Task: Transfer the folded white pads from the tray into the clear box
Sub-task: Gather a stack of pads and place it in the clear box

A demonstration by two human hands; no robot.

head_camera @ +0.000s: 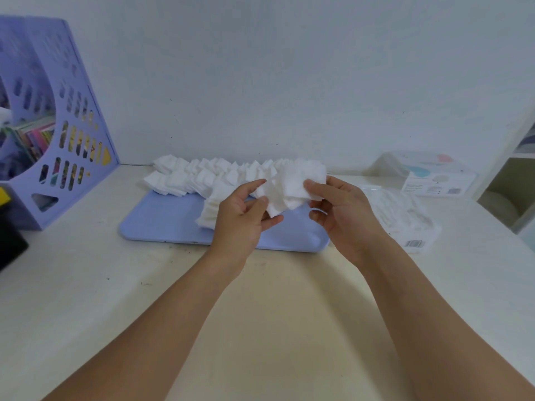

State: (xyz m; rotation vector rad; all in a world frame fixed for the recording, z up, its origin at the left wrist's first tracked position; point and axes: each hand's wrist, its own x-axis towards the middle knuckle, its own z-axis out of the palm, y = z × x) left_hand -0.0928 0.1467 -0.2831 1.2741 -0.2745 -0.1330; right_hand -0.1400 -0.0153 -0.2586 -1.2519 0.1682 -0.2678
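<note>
A pale blue tray [162, 221] lies on the desk, with several folded white pads [185, 178] heaped along its far edge. Both hands hold a bunch of white pads [286, 189] lifted above the tray's right part. My left hand [240, 218] pinches the bunch at its left end. My right hand [338, 209] grips the right end with thumb on top. The clear box [405, 218] sits on the desk right of the tray, with white pads inside it.
A purple file holder [72, 134] with colourful books stands at the left. A black object [8, 247] sits at the left edge. A white lidded box [434, 175] stands at the back right, beside a white shelf unit [518, 180]. The wall rises close behind the tray.
</note>
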